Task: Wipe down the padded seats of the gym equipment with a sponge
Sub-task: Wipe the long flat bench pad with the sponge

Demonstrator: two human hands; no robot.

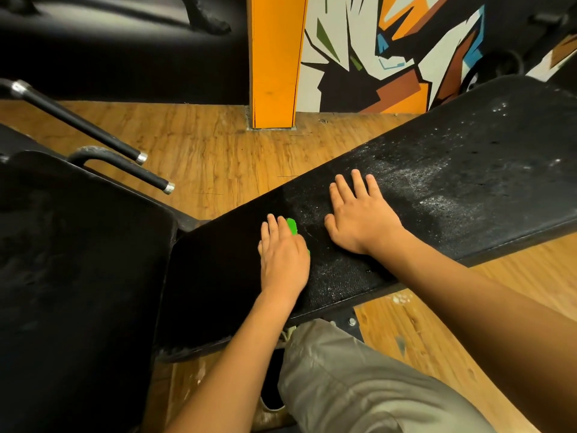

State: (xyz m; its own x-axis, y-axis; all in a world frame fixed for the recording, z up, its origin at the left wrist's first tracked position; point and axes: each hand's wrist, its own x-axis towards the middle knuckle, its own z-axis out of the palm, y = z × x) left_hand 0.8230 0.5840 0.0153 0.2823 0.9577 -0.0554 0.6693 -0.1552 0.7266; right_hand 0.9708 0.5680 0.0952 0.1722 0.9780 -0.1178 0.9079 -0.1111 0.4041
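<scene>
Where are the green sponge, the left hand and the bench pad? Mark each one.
green sponge (292,226): head view, on the exposed green corner.
left hand (282,259): head view, on the back of the hand.
bench pad (468,173): head view, on bare, white-flecked padding.

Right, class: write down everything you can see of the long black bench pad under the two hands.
The bench pad is long, black and padded, with a grained, vinyl-like cover. It runs diagonally above a wooden floor. Its left part looks dark and clean; the rest carries whitish specks. The left hand presses a green sponge onto it; the right hand lies flat alongside.
</scene>
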